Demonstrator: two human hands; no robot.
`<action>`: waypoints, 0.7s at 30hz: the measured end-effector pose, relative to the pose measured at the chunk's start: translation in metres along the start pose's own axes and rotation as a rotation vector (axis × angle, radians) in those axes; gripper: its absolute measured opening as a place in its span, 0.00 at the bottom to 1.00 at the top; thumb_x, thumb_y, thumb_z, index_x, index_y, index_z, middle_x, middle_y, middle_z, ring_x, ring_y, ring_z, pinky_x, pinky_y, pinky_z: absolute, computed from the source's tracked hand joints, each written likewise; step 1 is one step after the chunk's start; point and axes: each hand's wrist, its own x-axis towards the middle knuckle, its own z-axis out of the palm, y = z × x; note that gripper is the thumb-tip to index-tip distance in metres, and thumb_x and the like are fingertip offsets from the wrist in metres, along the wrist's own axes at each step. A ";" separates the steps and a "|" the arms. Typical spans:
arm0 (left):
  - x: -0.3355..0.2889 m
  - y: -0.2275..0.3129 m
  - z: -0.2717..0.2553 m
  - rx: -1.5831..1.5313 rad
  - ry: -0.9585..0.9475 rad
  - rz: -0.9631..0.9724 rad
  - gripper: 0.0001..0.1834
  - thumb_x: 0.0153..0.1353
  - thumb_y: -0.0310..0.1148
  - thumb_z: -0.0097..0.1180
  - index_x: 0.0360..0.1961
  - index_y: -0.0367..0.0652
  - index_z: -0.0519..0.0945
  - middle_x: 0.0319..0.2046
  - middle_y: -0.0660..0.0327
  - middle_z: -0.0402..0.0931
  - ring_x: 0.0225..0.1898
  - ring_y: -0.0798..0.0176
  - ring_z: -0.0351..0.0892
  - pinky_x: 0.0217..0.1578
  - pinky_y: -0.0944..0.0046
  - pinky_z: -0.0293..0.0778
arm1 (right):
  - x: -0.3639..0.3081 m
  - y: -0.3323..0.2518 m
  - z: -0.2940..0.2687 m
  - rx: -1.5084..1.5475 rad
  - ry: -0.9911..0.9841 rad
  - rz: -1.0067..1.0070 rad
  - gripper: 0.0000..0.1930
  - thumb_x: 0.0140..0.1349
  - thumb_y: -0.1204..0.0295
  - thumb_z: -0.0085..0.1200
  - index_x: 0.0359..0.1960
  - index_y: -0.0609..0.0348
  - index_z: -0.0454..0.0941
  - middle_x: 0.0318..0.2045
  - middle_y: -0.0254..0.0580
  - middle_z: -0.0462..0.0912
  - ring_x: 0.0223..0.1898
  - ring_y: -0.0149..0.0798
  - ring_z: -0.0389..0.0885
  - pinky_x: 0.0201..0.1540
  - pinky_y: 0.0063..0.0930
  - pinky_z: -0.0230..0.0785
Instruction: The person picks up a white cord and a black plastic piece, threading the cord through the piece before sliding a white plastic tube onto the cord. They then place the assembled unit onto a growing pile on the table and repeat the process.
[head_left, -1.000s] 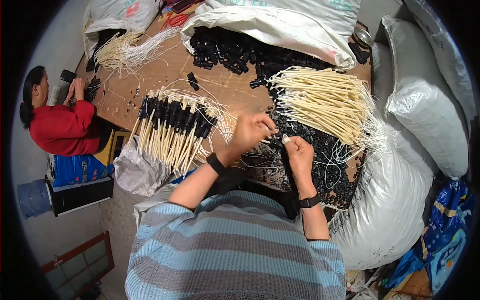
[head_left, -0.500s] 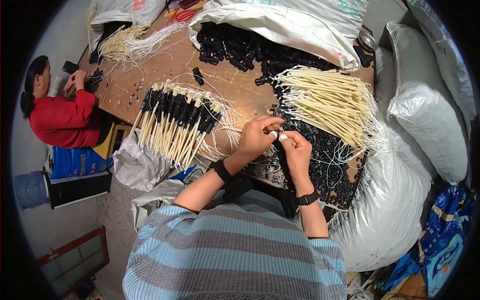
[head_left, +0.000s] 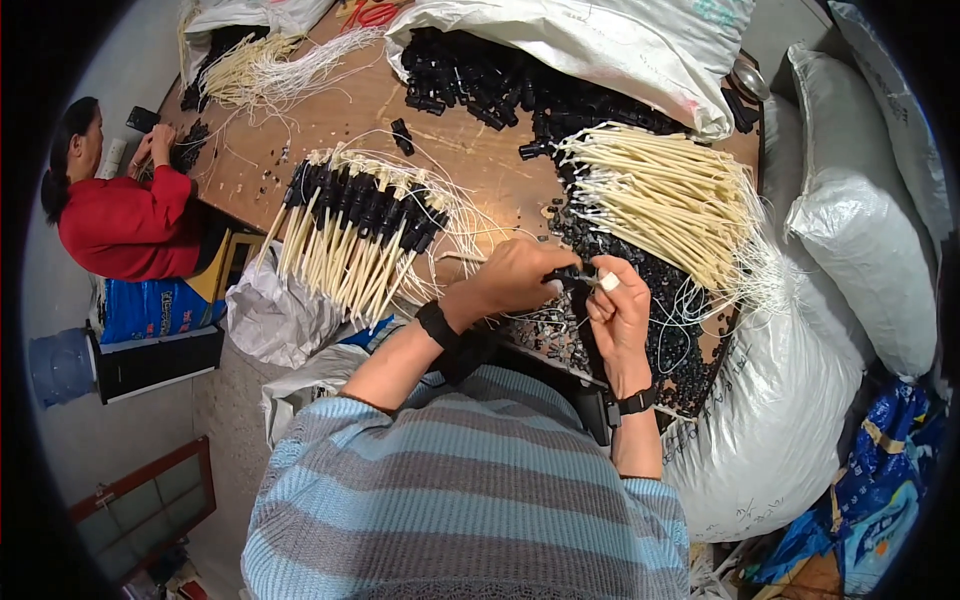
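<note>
Above the table's near edge my two hands are close together. My left hand is closed on a small black plastic piece that sticks out toward the right. My right hand, with white wraps on its fingertips, pinches at the piece's right end; what lies between its fingers is too small to make out. A cream tube shows just left of my left hand; whether it is held is hidden. Beneath the hands lie many tiny black parts. To the left rests a bundle of cream tubes with black sockets.
Cream tubes with white wires are piled at the right. Behind them, black sockets spill from a white woven sack. Stuffed sacks crowd the right side. A person in red works at the far left.
My right hand has moved a little right and turned, its fingers curling more. The black piece now shows between my hands. My left hand has turned, its back showing more.
</note>
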 end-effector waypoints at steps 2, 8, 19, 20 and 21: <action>-0.001 -0.010 0.001 -0.011 -0.052 -0.092 0.19 0.42 0.25 0.57 0.40 0.46 0.79 0.29 0.54 0.79 0.30 0.48 0.80 0.32 0.55 0.74 | -0.002 -0.001 0.007 -0.597 0.082 -0.086 0.13 0.61 0.79 0.51 0.47 0.64 0.80 0.17 0.22 0.70 0.16 0.19 0.58 0.20 0.14 0.48; -0.002 0.003 -0.007 -0.068 0.045 -0.233 0.16 0.42 0.25 0.57 0.37 0.44 0.76 0.23 0.57 0.74 0.25 0.52 0.76 0.29 0.58 0.71 | -0.003 -0.003 0.000 -1.604 -0.160 -0.647 0.24 0.49 0.81 0.53 0.51 0.49 0.81 0.32 0.48 0.85 0.23 0.44 0.81 0.26 0.30 0.73; -0.006 0.001 -0.007 -0.079 0.077 -0.367 0.17 0.40 0.24 0.57 0.35 0.42 0.72 0.23 0.56 0.74 0.26 0.51 0.76 0.29 0.58 0.71 | 0.002 -0.002 -0.001 -1.586 -0.210 -0.762 0.21 0.51 0.82 0.54 0.49 0.54 0.82 0.25 0.45 0.82 0.18 0.37 0.76 0.23 0.26 0.68; -0.008 0.002 -0.005 0.018 0.148 -0.288 0.17 0.41 0.23 0.57 0.36 0.43 0.72 0.23 0.55 0.75 0.27 0.49 0.77 0.29 0.56 0.71 | 0.004 -0.004 0.001 -1.632 -0.246 -0.753 0.19 0.52 0.81 0.56 0.48 0.54 0.83 0.24 0.44 0.82 0.18 0.37 0.76 0.23 0.26 0.67; -0.009 0.003 -0.006 0.022 0.151 -0.292 0.17 0.41 0.23 0.57 0.36 0.43 0.72 0.23 0.55 0.75 0.27 0.49 0.77 0.29 0.56 0.71 | 0.005 -0.006 0.004 -1.677 -0.284 -0.743 0.17 0.53 0.80 0.57 0.46 0.55 0.83 0.24 0.44 0.81 0.18 0.37 0.75 0.23 0.26 0.67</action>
